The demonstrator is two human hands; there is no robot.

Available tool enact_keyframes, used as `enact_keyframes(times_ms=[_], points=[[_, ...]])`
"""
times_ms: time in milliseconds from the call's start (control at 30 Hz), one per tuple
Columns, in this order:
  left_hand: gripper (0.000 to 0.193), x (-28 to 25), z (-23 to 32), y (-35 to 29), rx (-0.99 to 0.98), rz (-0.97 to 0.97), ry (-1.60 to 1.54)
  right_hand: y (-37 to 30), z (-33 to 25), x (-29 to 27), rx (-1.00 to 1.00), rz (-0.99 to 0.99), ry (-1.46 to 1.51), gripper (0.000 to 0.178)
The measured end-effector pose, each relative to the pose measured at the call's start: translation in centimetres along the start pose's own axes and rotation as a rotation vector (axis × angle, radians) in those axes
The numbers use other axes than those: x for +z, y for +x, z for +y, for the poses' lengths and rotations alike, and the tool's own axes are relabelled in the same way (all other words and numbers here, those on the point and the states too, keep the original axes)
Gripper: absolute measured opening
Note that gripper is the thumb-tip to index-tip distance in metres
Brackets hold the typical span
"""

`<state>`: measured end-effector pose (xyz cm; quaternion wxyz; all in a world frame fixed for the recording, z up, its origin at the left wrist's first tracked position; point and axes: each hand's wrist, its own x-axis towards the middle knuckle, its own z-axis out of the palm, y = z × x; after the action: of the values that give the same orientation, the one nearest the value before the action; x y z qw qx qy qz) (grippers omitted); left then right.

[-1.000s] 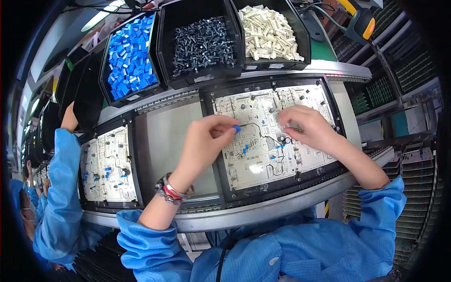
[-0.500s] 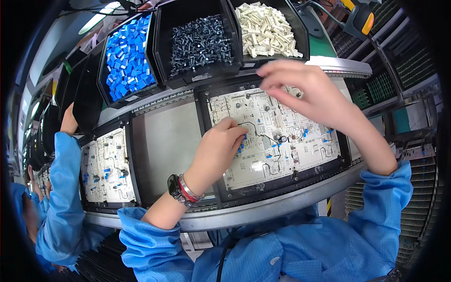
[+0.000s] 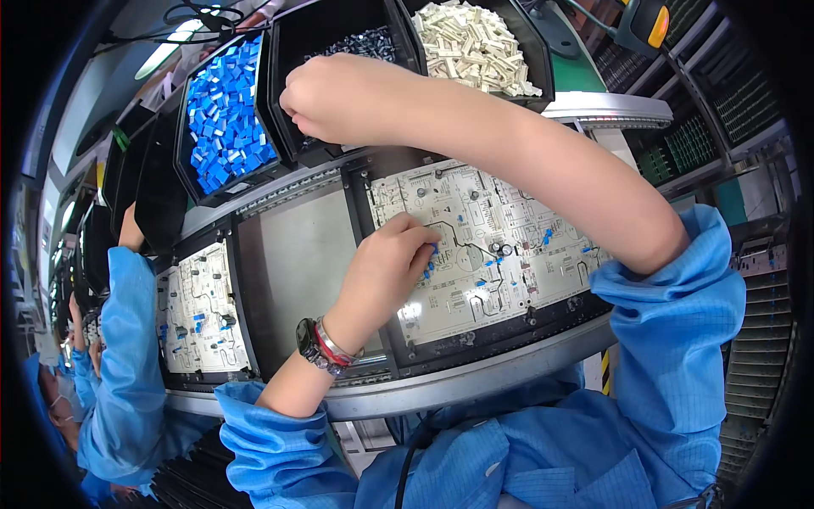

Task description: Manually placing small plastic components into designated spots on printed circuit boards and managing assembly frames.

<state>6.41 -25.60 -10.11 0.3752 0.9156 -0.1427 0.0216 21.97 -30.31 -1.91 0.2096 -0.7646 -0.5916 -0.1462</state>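
My left hand [image 3: 383, 265] rests over the left part of a white circuit board [image 3: 441, 314], thumb and forefinger pinched at a small blue component [image 3: 436, 248]. More blue components sit on the board just beside these fingertips. Stretched across the top of the board, my right forearm leads to my right hand [image 3: 343, 97], which is at the front of the black bin of small dark parts [image 3: 360, 44]. Its fingers are curled closed; whatever they may hold is hidden. The board lies in a black frame [image 3: 475, 338] on the rail line.
A bin of blue parts [image 3: 227, 119] stands left of the dark parts, and a bin of white connectors [image 3: 475, 47] right of them. A yellow-and-black scanner [image 3: 649, 25] is at the upper right. Another board [image 3: 203, 310] lies leftward, near a co-worker's blue sleeve [image 3: 127, 331].
My right hand has swung left from above the board's right part to the bin of dark parts. My left hand keeps its pinch at nearly the same spot on the board.
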Motion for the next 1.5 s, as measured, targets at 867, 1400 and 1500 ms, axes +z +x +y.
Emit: enact_keyframes(times_ms=[867,1400,1500], points=[[0.043,-3.7,1.9,0.3,0.077,0.298,0.488,-2.1,4.7,2.1,0.041,0.016,-0.226,0.012],[0.021,-15.7,-11.1,3.0,-0.13,0.639,0.914,-4.4,3.7,-1.1,0.09,-0.003,0.031,0.007],[0.021,-16.1,-10.6,3.3,-0.207,0.612,0.852,-6.1,2.0,-2.4,0.065,-0.025,0.151,0.01]])
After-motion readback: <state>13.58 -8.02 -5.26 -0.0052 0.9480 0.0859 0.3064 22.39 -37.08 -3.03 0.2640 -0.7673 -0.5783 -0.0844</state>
